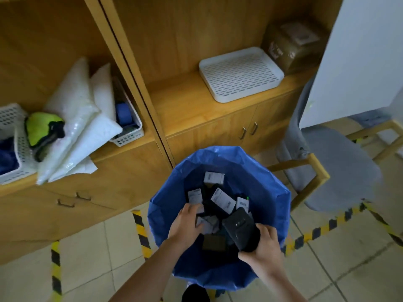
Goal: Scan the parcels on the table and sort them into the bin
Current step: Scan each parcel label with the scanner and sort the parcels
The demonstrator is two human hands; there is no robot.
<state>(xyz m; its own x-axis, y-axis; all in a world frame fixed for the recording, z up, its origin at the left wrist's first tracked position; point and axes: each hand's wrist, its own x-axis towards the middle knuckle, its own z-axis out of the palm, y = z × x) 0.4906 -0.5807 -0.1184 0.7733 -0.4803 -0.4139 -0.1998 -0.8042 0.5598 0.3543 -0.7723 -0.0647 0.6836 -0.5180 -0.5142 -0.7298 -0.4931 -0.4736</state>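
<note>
Wooden cabinets (196, 110) back a tiled floor where a blue-lined bin (270, 192) stands, black parcels (220, 199) with white labels heaped inside, just beyond both hands. Over its near rim the right hand (265, 247) grips a black handheld scanner (241, 228), long axis pointing up-left into the bin. To its left, the left hand (185, 225) reaches in with fingers spread, touching a parcel.

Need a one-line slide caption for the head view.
Left hand reaches among labelled parcels in the blue-lined bin; right hand holds a black scanner above it.
</note>
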